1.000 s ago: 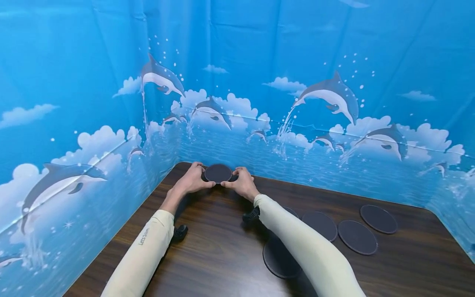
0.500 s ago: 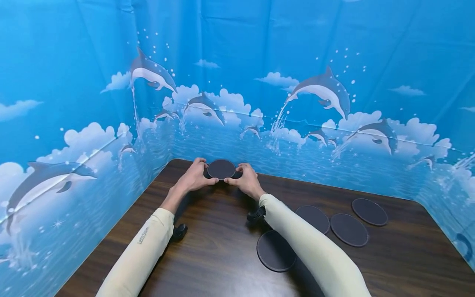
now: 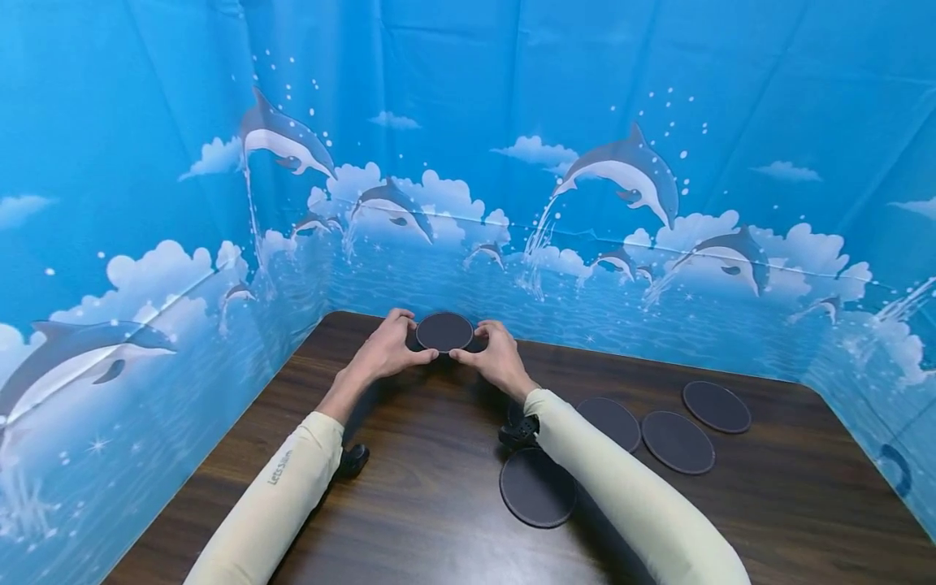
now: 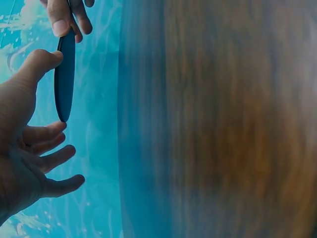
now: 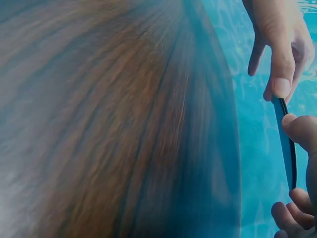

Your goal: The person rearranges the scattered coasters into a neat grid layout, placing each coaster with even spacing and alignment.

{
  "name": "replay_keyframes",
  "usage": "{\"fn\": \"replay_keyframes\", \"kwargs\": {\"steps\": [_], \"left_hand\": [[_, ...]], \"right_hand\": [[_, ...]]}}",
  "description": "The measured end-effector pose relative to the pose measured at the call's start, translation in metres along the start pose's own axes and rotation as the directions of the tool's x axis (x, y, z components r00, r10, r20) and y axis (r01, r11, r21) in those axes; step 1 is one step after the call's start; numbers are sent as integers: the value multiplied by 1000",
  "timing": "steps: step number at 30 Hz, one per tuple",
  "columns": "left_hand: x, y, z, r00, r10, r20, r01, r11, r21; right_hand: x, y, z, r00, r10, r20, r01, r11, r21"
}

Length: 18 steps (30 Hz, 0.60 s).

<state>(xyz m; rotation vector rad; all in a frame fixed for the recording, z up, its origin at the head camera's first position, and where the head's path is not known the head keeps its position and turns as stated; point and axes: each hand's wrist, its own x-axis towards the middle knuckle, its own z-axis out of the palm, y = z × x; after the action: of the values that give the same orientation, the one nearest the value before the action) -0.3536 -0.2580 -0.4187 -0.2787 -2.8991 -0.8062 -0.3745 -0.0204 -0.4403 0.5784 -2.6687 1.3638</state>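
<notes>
Both hands hold a round dark coaster (image 3: 444, 332) above the far edge of the table, its flat face toward the head camera. My left hand (image 3: 386, 348) grips the left side, with the thumb at the lower rim and a fingertip at the outer rim. On the opposite side, my right hand (image 3: 500, 357) pinches it the same way, and the two thumbs nearly meet. In the left wrist view the coaster (image 4: 65, 82) shows almost edge-on, as a thin disc. The right wrist view also has the thin coaster (image 5: 287, 148) between the hands.
Several matching coasters lie on the dark wood table (image 3: 409, 496): one near coaster (image 3: 537, 487), others farther right, including a far-right coaster (image 3: 717, 406). One is partly hidden behind the right wrist. A blue dolphin-print curtain (image 3: 453, 244) stands along the table's back and left edges.
The held coaster and both hands have shifted slightly right along the back edge. The head view has turned a little to the right. The coasters on the table stay where they were.
</notes>
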Motion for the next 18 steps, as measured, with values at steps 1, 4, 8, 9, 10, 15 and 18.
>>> {"fn": "replay_keyframes", "kwargs": {"steps": [1,4,8,9,10,15,18], "left_hand": [[-1,3,1,1000,1,0,-1,1000,6],[-2,9,6,1000,11,-3,-11,999,40],[-3,16,8,1000,20,-18,-20,999,45],[-3,18,8,999,24,-22,-23,999,38],[-3,19,8,999,28,-26,-27,999,33],[-4,28,11,997,63,-49,-63,998,12],[-5,33,13,995,90,-45,-89,996,25]], "right_hand": [[-3,2,-2,1000,6,-3,-6,1000,3],[-10,7,-7,1000,19,-11,-19,1000,-3],[-16,10,-15,1000,15,-13,-15,1000,-11],[-17,9,-18,1000,8,-14,-8,1000,-12],[-18,9,-20,1000,0,-17,-1,1000,-14],[-24,8,-31,998,-36,-51,35,999,-27],[-30,11,-35,996,-46,-74,42,998,-46]]}}
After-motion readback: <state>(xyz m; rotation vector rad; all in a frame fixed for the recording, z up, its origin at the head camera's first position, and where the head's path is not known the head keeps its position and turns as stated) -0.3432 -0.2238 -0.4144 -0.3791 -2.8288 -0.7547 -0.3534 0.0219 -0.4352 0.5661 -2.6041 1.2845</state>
